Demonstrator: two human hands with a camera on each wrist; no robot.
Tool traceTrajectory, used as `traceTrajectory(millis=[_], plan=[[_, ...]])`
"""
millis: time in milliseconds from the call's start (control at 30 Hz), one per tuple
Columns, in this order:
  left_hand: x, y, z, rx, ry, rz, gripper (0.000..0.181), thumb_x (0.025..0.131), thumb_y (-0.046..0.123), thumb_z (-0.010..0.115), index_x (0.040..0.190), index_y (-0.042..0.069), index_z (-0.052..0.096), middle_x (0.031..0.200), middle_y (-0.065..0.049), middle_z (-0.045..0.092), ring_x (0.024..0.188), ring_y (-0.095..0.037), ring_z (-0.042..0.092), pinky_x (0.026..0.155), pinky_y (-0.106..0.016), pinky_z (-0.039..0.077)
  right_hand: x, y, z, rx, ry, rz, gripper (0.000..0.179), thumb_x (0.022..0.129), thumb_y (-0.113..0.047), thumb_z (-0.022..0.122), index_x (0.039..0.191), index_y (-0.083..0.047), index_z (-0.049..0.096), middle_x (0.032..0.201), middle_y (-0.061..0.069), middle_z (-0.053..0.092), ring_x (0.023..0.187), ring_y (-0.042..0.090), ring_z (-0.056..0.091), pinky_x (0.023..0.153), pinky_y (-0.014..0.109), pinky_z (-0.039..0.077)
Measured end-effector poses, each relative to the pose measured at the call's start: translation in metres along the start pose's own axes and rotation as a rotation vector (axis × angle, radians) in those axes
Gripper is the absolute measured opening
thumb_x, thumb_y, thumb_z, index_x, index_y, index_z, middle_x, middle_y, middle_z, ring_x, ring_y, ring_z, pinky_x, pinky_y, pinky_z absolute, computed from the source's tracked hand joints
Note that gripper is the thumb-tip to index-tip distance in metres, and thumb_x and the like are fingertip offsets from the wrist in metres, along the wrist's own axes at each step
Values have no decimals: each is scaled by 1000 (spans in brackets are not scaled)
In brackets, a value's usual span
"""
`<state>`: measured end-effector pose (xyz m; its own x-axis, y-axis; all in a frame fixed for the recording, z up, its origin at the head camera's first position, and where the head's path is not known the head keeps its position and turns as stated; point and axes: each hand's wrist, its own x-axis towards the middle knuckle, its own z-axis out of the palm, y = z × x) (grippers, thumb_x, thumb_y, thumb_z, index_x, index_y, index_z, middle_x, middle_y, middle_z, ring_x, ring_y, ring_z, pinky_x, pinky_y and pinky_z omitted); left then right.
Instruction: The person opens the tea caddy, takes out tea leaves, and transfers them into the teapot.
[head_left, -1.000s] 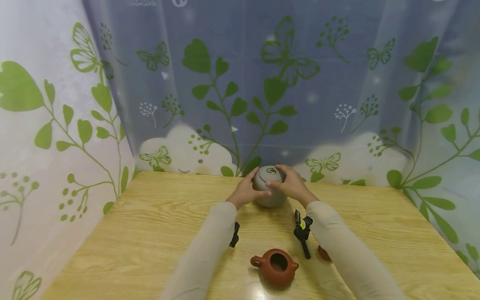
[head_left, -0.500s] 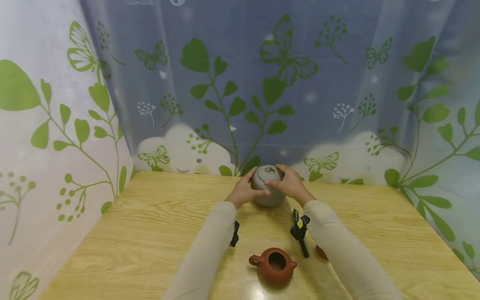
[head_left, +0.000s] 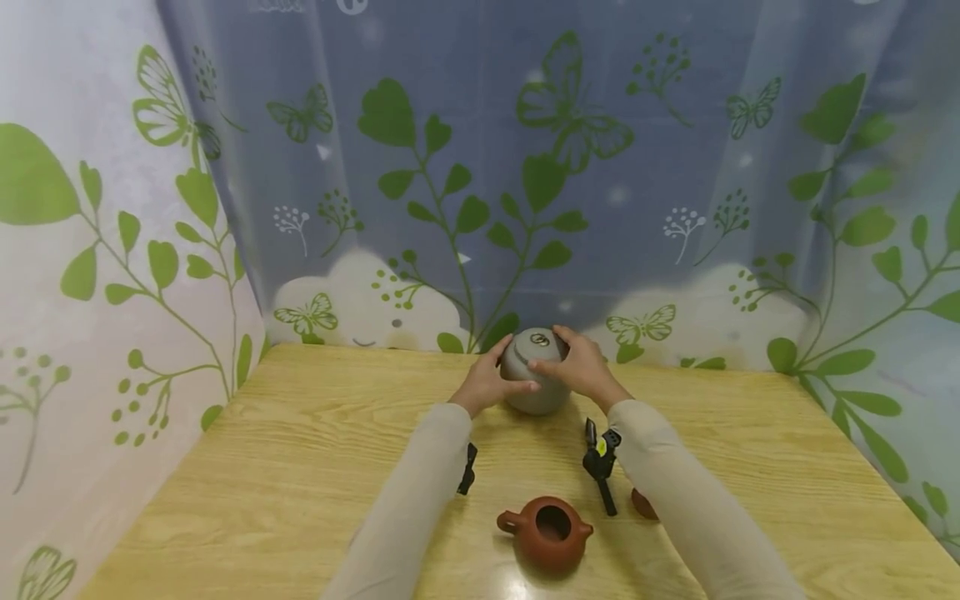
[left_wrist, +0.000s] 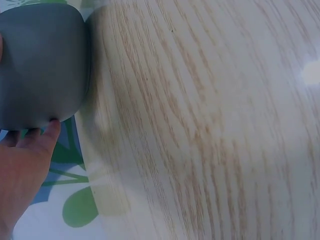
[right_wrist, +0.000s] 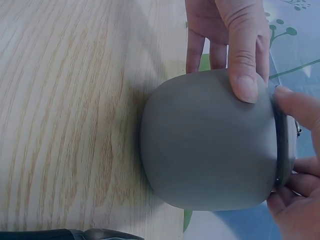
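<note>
A round grey jar (head_left: 538, 402) stands at the table's back edge, its lid (head_left: 531, 347) topped with a small metal ring. My left hand (head_left: 483, 385) grips the body from the left; in the right wrist view its thumb lies along the grey side of the jar (right_wrist: 210, 145). With thumb and fingers, my right hand (head_left: 591, 372) pinches the lid at its rim. A dark seam runs between body and lid (right_wrist: 287, 145) in that view. The left wrist view shows fingertips (left_wrist: 52, 132) against the jar's smooth side (left_wrist: 40, 65).
A reddish-brown teapot (head_left: 555, 557), its top opening uncovered, stands nearer me on the wooden table (head_left: 300, 467). A small reddish-brown round piece (head_left: 643, 505) is partly covered by the right sleeve. Behind the jar hangs a patterned curtain (head_left: 480, 275). Black camera mounts (head_left: 600, 458) stick out from my wrists.
The head view has shifted very slightly. Both hands keep their hold on the jar and lid, and nothing else has visibly moved.
</note>
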<state>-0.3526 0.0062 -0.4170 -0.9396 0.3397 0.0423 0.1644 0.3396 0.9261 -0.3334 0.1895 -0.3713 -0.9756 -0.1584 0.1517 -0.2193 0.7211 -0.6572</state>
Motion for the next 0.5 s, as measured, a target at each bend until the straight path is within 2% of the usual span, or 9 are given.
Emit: traceTrajectory(millis=[267, 500], plan=[[3, -1, 0, -16, -15, -12, 103, 76, 32, 83, 155, 22, 18, 157, -8, 24, 144, -27, 23, 111, -47, 32, 1, -1, -12, 17, 47, -10, 84, 87, -38, 71, 149, 1, 31, 148, 24, 36, 131, 42, 40, 100, 54, 41], [4, -3, 1, -16, -5, -13, 102, 76, 31, 83, 155, 23, 19, 157, -8, 25, 144, -27, 24, 112, -46, 31, -5, 10, -28, 73, 48, 50, 87, 87, -42, 70, 151, -2, 27, 154, 21, 26, 139, 39, 28, 107, 54, 35]])
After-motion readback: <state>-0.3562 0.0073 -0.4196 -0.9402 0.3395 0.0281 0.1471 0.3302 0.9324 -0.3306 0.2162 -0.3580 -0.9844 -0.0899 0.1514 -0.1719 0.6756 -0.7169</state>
